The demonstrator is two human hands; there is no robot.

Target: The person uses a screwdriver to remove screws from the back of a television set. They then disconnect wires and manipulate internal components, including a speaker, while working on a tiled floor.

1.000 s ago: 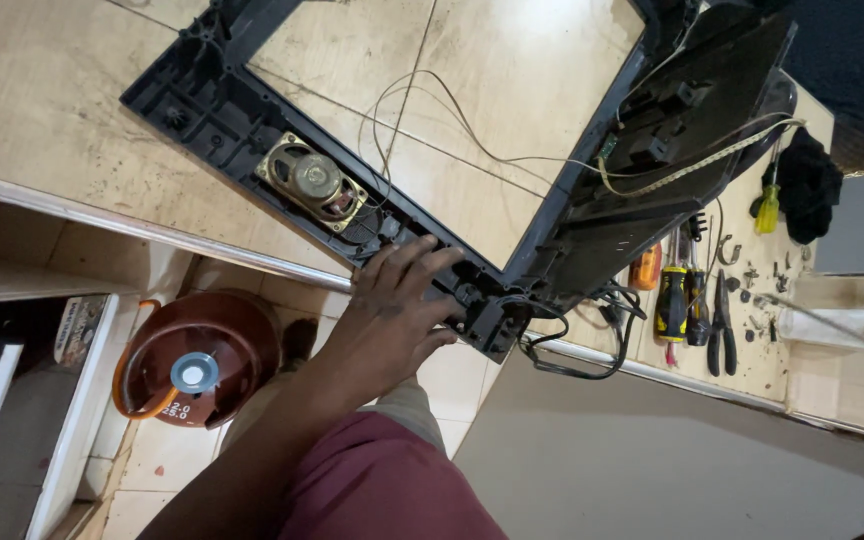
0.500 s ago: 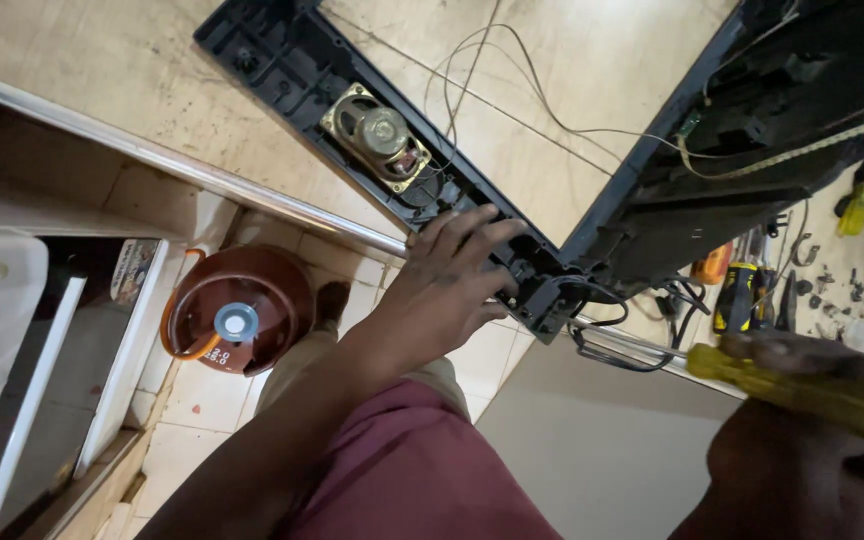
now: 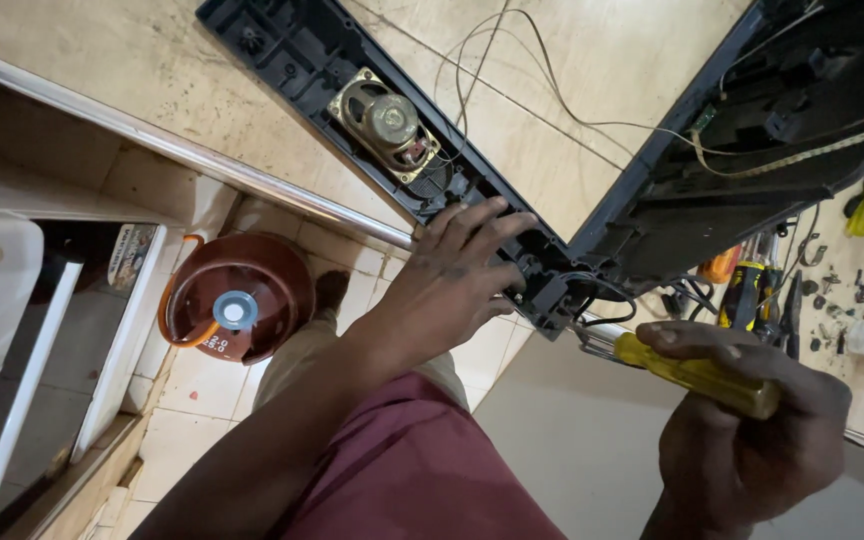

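Fingers of the left hand [image 3: 452, 285] spread on the black frame [image 3: 352, 110]; right hand [image 3: 752, 430] grips a yellow screwdriver [image 3: 692, 375].

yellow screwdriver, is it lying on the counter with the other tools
No, the yellow screwdriver is held in the right hand, below the black frame, apart from the tools on the counter.

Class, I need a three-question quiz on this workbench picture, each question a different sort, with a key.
1. True or false: the right hand holds a yellow-handled screwdriver.
2. The left hand rests on: A) the black plastic frame, B) the brown gas cylinder, C) the loose wires.
3. Fill in: the round part set in the frame is a ____.

Key: 1 true; 2 A; 3 speaker.
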